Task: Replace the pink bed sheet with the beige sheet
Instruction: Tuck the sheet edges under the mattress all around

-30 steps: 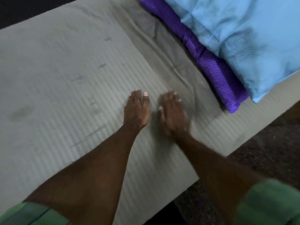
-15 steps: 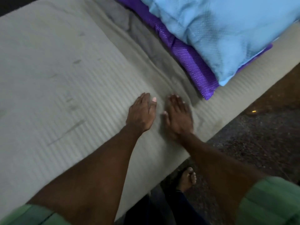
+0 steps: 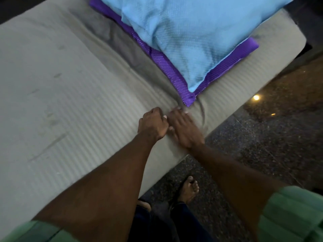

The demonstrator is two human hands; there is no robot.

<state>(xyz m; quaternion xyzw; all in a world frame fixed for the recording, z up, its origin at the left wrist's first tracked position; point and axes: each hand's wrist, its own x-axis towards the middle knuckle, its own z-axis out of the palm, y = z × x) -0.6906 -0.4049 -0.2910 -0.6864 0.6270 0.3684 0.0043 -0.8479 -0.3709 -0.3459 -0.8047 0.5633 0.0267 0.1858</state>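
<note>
Beige sheet [image 3: 73, 95]: spread over the bed, striped weave, covers the whole visible top; creases bunch near the pillows
Pink sheet: not in view
Left hand [image 3: 152, 124]: on the sheet near the bed's near edge, fingers curled under; looks like it pinches a fold of cloth, but the fingertips are hidden, so can't confirm
Right hand [image 3: 183, 127]: just beside the left, touching it, fingers straight, pressing flat on the sheet; slightly blurred
Pillows: blue pillow [image 3: 190, 37] stacked on purple pillow [image 3: 167, 67], purple corner just beyond the fingertips
Step (judgement): smoothing wrinkles by the pillows, task near done
Risk 1: pushing further shoves the purple corner and drags the sheet under it, making new creases
Risk 2: a pull by the left hand could shift the sheet off the near edge
Floor [image 3: 262, 145]: dark, speckled, bare foot [image 3: 189, 188] by the bed
</note>
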